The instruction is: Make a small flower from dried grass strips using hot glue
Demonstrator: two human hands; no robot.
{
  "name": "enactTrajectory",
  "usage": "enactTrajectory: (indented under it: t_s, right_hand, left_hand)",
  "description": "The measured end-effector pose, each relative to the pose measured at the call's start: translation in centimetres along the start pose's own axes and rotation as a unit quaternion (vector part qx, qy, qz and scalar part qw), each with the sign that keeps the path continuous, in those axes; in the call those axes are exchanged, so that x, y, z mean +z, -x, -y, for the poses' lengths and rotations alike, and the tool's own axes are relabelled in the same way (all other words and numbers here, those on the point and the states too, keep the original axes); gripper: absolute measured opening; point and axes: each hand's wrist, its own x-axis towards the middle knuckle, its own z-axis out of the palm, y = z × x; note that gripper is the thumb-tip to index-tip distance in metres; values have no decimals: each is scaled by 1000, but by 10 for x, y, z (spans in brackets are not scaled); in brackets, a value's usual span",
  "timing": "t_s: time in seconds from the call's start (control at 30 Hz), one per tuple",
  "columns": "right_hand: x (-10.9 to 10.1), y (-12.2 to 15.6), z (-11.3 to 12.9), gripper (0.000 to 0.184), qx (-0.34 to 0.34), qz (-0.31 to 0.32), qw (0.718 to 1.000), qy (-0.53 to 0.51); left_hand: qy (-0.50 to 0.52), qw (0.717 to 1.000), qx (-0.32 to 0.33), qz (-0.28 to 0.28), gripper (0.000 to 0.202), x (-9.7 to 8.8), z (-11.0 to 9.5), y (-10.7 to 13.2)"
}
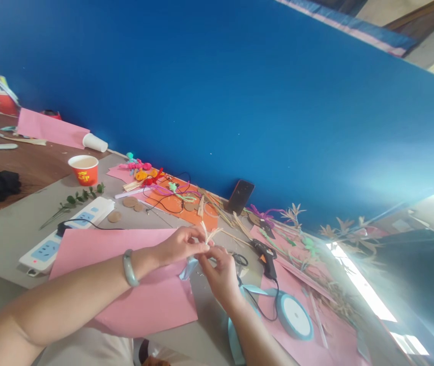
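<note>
My left hand (184,244), with a pale bangle (128,268) on its wrist, pinches a small bundle of cream strips (208,234). The strips fan out above the fingertips. My right hand (221,270) meets it there, thumb and fingers closed on the lower part of the same bundle. Below the fingers hangs a piece of light blue ribbon (189,268), partly hidden by both hands; whether it is tied to the strips I cannot tell. Both hands are above the right edge of a pink paper sheet (151,305).
A ribbon spool (296,316) and a black glue gun (265,256) with its cord are at the right. A phone (240,196) leans against the blue partition (217,101). To the left are a power strip (67,236), a red paper cup (84,172) and a leafy sprig (74,200).
</note>
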Motion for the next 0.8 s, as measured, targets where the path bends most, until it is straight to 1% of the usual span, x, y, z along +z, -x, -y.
enactTrajectory:
  t_s: [0.07,0.13,0.2,0.27,0.3,0.37,0.47,0.5,0.57,0.63,0.7,0.73,0.8]
  right_hand:
    - [-3,-2,2,31,66,51,993,-89]
    - [-5,-5,3,33,108,84,979,-151]
    - [-7,-6,3,33,125,97,972,-176]
    - [-7,-7,3,30,123,98,973,-167]
    - [-7,-6,2,28,117,88,978,-150]
    - [-4,-4,2,24,96,43,990,-95]
    - [-2,-2,0,22,55,-30,998,-15]
    - [-1,-1,0,22,45,-37,998,-2]
    - [-2,-1,1,24,42,-24,999,-11]
    - [-5,-3,3,28,58,13,997,-53]
    - [-6,-5,5,34,77,49,991,-98]
    - [-7,-5,6,36,82,59,989,-111]
    - [-6,-6,5,37,75,54,990,-107]
  left_hand:
    - [22,999,-1,47,15,-6,-4,-2]
    - [31,998,11,59,18,-10,-6,-3]
    - [10,999,28,38,17,-11,-4,-4]
    - [-32,998,46,-4,16,-10,-2,-5]
    - [-49,997,52,-27,15,-9,0,-4]
    - [-65,994,50,-68,16,-5,4,-3]
    - [-53,993,32,-103,19,-1,6,-2]
    - [-41,994,26,-102,20,0,6,-2]
    - [-2,997,6,-75,20,-1,4,-1]
    - [39,999,-16,-25,21,-4,1,-1]
    - [53,998,-14,10,22,-6,-2,-1]
    - [50,999,-5,14,22,-7,-2,-2]
    - [30,999,12,-8,22,-7,-1,-3]
